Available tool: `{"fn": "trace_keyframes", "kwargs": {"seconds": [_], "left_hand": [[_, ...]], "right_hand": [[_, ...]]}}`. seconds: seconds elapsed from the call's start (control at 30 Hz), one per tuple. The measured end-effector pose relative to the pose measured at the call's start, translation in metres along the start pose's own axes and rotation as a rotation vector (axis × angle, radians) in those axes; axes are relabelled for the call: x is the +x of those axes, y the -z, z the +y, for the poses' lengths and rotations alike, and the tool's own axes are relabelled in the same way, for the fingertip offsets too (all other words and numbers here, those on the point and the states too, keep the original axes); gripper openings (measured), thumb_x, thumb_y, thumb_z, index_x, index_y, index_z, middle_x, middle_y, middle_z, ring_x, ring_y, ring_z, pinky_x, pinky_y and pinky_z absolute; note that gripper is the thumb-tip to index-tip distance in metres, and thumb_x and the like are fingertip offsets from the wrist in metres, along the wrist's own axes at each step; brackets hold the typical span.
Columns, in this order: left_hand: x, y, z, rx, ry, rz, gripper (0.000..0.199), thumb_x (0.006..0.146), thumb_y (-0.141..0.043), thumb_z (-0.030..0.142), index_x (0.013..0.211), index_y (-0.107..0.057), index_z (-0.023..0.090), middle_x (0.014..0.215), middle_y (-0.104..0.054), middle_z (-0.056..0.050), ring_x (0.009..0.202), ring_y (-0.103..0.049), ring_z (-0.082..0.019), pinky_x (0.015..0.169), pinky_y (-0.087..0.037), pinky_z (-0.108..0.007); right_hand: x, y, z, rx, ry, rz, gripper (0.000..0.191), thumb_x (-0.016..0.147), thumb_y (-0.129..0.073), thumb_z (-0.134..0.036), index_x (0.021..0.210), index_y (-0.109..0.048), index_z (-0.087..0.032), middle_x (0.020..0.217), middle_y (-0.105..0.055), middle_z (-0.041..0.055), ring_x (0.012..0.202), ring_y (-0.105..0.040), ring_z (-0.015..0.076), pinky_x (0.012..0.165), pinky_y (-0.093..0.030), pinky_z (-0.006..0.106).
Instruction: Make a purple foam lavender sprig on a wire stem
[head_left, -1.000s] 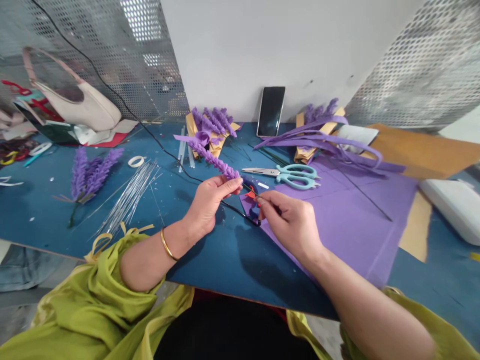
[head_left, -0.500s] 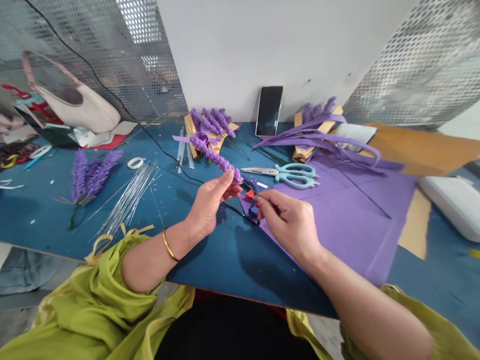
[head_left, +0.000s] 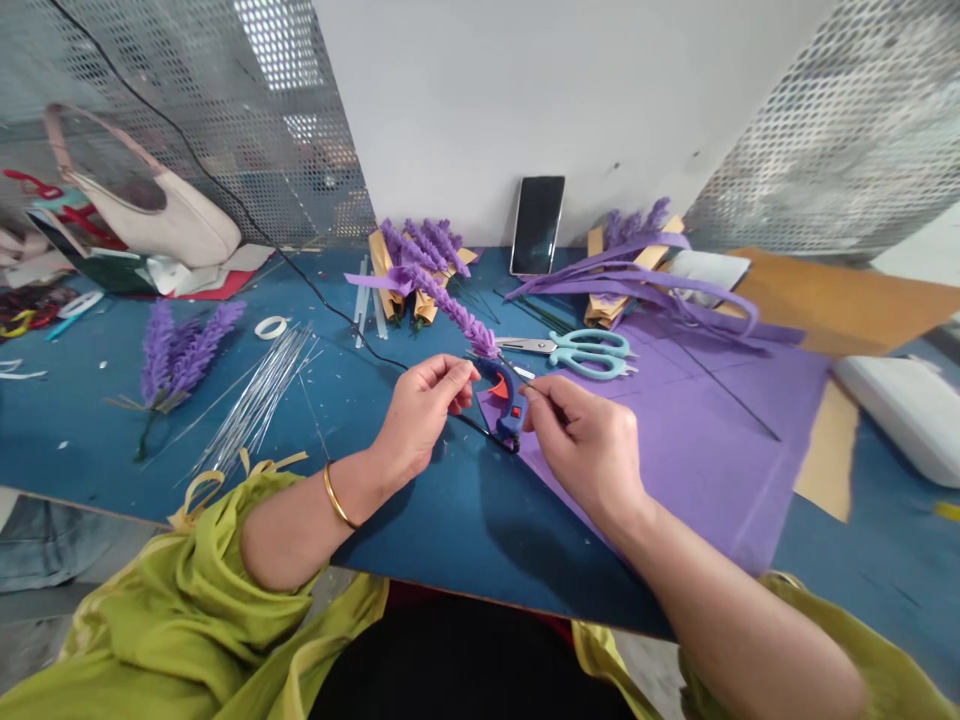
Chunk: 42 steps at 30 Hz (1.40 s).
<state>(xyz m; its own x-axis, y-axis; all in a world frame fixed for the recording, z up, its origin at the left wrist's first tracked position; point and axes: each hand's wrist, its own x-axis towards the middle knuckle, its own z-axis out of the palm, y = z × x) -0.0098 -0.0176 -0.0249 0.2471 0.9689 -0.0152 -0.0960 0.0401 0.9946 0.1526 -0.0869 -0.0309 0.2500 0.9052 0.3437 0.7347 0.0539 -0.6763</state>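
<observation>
Pinched in my right hand is the thin dark stem of a purple artificial lavender sprig, whose flower head slants up and to the left. A loose purple strip end sticks out at its far tip. My left hand is just left of the sprig's lower end, apart from it, with thumb and fingertips pressed together. Anything between those fingertips is too small to make out. Beneath the stem, between both hands, a blue glue gun with an orange trigger and red switch lies on the table.
Light-blue scissors lie on a purple sheet. Silver wires, a tape roll and a finished lavender bunch are at left. A phone leans on the wall. A black cable crosses the table.
My left hand has let go of the sprig's lower end and moved slightly down and left. The flower head now shows whole, and more of the glue gun is uncovered.
</observation>
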Motion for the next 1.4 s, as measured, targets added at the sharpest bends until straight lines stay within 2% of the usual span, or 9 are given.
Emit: {"fn": "trace_keyframes", "kwargs": {"seconds": [0.17, 0.23, 0.33, 0.4, 0.63, 0.8, 0.87, 1.03, 1.4], "left_hand": [[-0.0004, 0.0008, 0.0007, 0.008, -0.136, 0.036, 0.043, 0.091, -0.062, 0.040, 0.055, -0.053, 0.019, 0.049, -0.041, 0.005, 0.049, -0.039, -0.008, 0.051, -0.032, -0.025], [0.0004, 0.0011, 0.0007, 0.002, -0.159, 0.080, 0.038, 0.088, -0.068, 0.038, 0.056, -0.060, 0.018, 0.050, -0.049, 0.004, 0.050, -0.043, -0.008, 0.051, -0.034, -0.024], [0.0011, 0.0020, 0.0016, 0.016, -0.165, 0.109, 0.013, 0.078, -0.079, 0.033, 0.080, -0.077, 0.020, 0.069, -0.070, -0.001, 0.056, -0.053, -0.009, 0.056, -0.042, -0.024], [0.0005, 0.0027, 0.0031, 0.030, -0.147, 0.100, 0.017, 0.075, -0.082, 0.034, 0.083, -0.078, 0.021, 0.072, -0.072, -0.001, 0.056, -0.054, -0.009, 0.056, -0.044, -0.025], [-0.0016, 0.0061, 0.0070, 0.241, -0.289, 0.145, 0.052, 0.090, -0.063, 0.049, 0.048, -0.056, 0.021, 0.045, -0.048, 0.003, 0.046, -0.045, -0.010, 0.052, -0.037, -0.028], [0.0005, 0.0066, 0.0037, 0.492, -0.506, 0.178, 0.013, 0.082, -0.076, 0.034, 0.088, -0.074, 0.023, 0.083, -0.073, -0.001, 0.072, -0.062, -0.015, 0.069, -0.047, -0.029], [0.0013, 0.0069, 0.0025, 0.584, -0.617, 0.208, 0.008, 0.084, -0.075, 0.031, 0.086, -0.074, 0.023, 0.085, -0.074, -0.001, 0.076, -0.063, -0.016, 0.073, -0.048, -0.030], [0.0025, 0.0082, 0.0008, 0.696, -0.773, 0.200, 0.010, 0.086, -0.073, 0.030, 0.080, -0.072, 0.023, 0.081, -0.073, -0.002, 0.078, -0.063, -0.017, 0.078, -0.047, -0.031], [0.0038, 0.0098, -0.0013, 0.709, -0.798, 0.182, 0.018, 0.098, -0.055, 0.033, 0.083, -0.054, 0.022, 0.079, -0.060, -0.002, 0.076, -0.055, -0.016, 0.075, -0.044, -0.031]], "right_hand": [[0.0000, 0.0002, -0.0014, -0.037, 0.006, -0.020, 0.027, 0.093, -0.051, -0.032, 0.071, -0.065, -0.021, 0.057, -0.061, -0.0034, 0.051, -0.051, 0.0104, 0.056, -0.031, 0.026], [0.0000, 0.0000, -0.0010, -0.039, 0.000, -0.016, 0.027, 0.092, -0.051, -0.031, 0.072, -0.065, -0.021, 0.057, -0.061, -0.0034, 0.050, -0.051, 0.0103, 0.055, -0.031, 0.026], [0.0002, -0.0007, -0.0001, -0.029, -0.001, 0.005, 0.025, 0.092, -0.052, -0.030, 0.075, -0.068, -0.022, 0.061, -0.065, -0.0026, 0.050, -0.052, 0.0105, 0.056, -0.032, 0.025], [0.0005, -0.0011, 0.0003, -0.021, 0.006, 0.017, 0.024, 0.092, -0.053, -0.030, 0.077, -0.069, -0.021, 0.064, -0.067, -0.0017, 0.050, -0.052, 0.0106, 0.056, -0.034, 0.025], [-0.0003, -0.0010, -0.0003, -0.011, 0.037, 0.024, 0.023, 0.093, -0.053, -0.029, 0.077, -0.069, -0.021, 0.062, -0.067, -0.0013, 0.049, -0.052, 0.0104, 0.054, -0.034, 0.024], [-0.0021, -0.0017, -0.0003, -0.043, 0.085, 0.016, 0.024, 0.094, -0.052, -0.030, 0.081, -0.070, -0.021, 0.060, -0.065, -0.0008, 0.051, -0.055, 0.0115, 0.054, -0.034, 0.025], [-0.0029, -0.0023, -0.0004, -0.027, 0.102, 0.008, 0.025, 0.095, -0.051, -0.031, 0.083, -0.071, -0.021, 0.059, -0.065, -0.0009, 0.051, -0.056, 0.0117, 0.055, -0.034, 0.025], [-0.0045, -0.0032, -0.0014, 0.009, 0.124, -0.004, 0.024, 0.095, -0.052, -0.030, 0.086, -0.072, -0.021, 0.060, -0.065, -0.0008, 0.052, -0.056, 0.0117, 0.055, -0.035, 0.025], [-0.0027, -0.0014, -0.0032, 0.008, 0.052, -0.022, 0.027, 0.093, -0.052, -0.029, 0.070, -0.064, -0.021, 0.057, -0.063, -0.0019, 0.050, -0.052, 0.0111, 0.056, -0.035, 0.025]]}}
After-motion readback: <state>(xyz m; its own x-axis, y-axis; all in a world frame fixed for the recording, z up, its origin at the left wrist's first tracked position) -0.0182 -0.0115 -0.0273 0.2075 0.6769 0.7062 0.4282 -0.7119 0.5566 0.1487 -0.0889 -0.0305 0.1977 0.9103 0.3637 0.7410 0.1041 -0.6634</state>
